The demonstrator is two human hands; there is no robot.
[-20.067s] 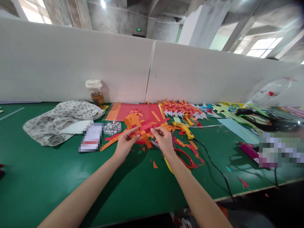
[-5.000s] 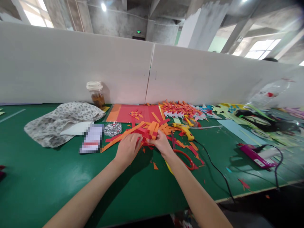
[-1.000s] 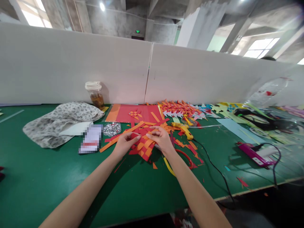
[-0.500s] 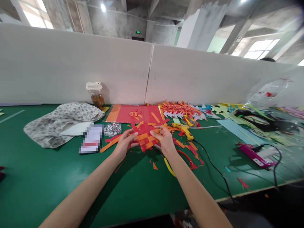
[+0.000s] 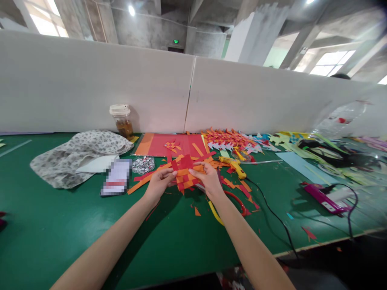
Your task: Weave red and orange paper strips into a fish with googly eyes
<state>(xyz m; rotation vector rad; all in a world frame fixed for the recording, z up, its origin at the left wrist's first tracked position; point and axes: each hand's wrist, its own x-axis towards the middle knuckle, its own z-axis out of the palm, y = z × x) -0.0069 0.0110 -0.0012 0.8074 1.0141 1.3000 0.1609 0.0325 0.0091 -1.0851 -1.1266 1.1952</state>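
A woven piece of red and orange paper strips (image 5: 186,180) is held up between both hands above the table. My left hand (image 5: 159,183) pinches its left edge, thumb on top. At its right side, my right hand (image 5: 208,179) grips with the thumb pressed on the front. Loose strip ends stick out from the weave toward the back. Behind it lies a finished woven paper fish (image 5: 172,146) on red and orange paper sheets (image 5: 154,141). Scissors with red and yellow handles (image 5: 215,212) lie partly under my right forearm.
A yellow glue gun (image 5: 234,166) with a black cord lies to the right, near a pile of woven fish (image 5: 229,139). On the left are a bag of googly eyes (image 5: 143,164), a blurred phone (image 5: 117,177), a patterned cloth (image 5: 69,159) and a drink cup (image 5: 121,121). A purple power strip (image 5: 326,198) sits far right.
The woven piece has turned slightly and its strips sit differently between my fingers. My left fingers have shifted a little right along its edge. Surrounding things stay put.
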